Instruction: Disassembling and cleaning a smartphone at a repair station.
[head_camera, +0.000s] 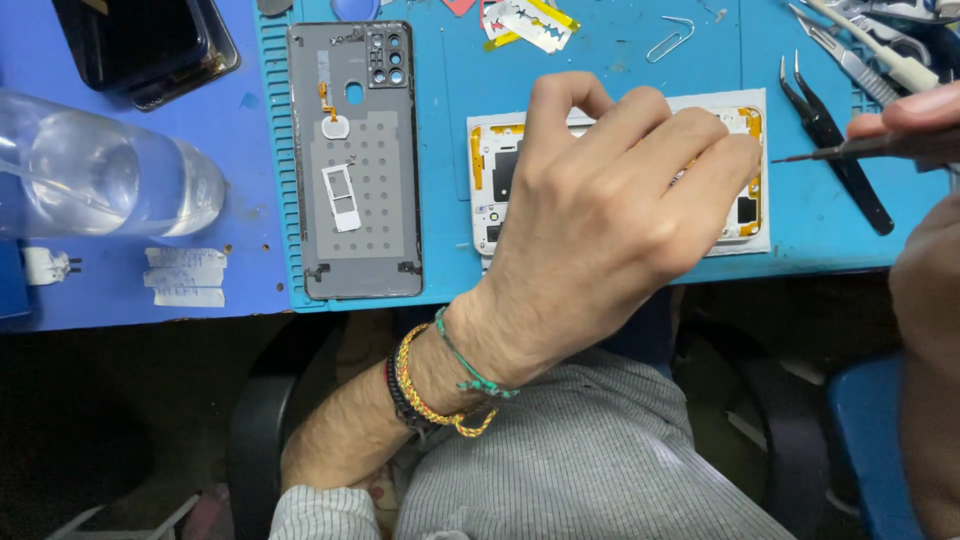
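My left hand (610, 215) lies over an opened phone body (490, 170) with a white frame and orange flex parts, and covers most of it; the fingers press on its top. My right hand (905, 120) comes in from the right edge and pinches a thin dark tool (825, 152) whose tip points at the phone's right side. The grey phone back cover (355, 160) lies inner side up to the left, with a small white card tray (342, 197) on it.
A blue work mat (620, 55) covers the table. Black tweezers (835, 145) and other tools (870, 50) lie at the right, a paper clip (672, 38) at the top. A clear plastic bottle (100, 175) and a dark phone (145, 40) are at left.
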